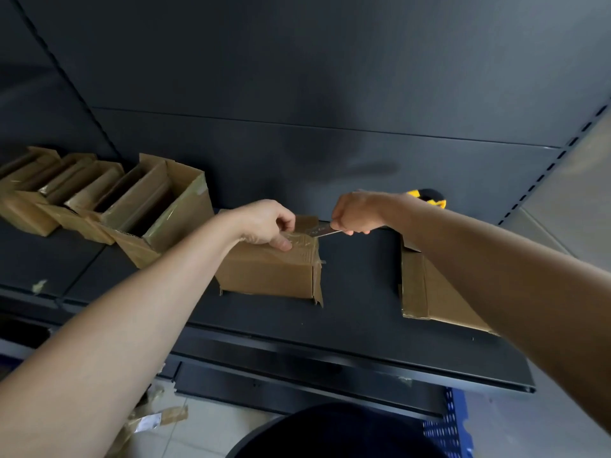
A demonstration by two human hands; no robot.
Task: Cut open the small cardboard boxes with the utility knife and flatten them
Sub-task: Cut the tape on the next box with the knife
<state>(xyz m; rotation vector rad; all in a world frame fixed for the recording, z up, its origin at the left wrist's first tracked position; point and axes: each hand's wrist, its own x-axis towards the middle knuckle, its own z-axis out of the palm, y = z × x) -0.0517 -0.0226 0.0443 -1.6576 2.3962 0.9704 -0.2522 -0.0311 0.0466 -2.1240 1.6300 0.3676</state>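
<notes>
Currently, head view only. Sealed small box (267,269) sits mid-shelf on the dark shelf (360,292), taped top facing up. Left hand (264,223) is closed on the box's top edge, thumb pressed onto the clear tape (302,241), pinning it. Right hand (357,214) is a closed fist around the utility knife (322,231); the blade points left and meets the tape at the box's top right corner.

Step in hand, my read: start of the slit along the top seam. Next move calls for drawing the blade along the tape line while the left thumb stays clear of the cut path; it sits close now.

To the left, a row of already opened boxes (99,200), not flattened as far as I can tell. To the right, a flattened piece of cardboard (429,292) partly under the right forearm. A yellow-black object (426,196) lies behind the right hand; can't identify it.

Writing: none legible on boxes, tape or blade.
</notes>
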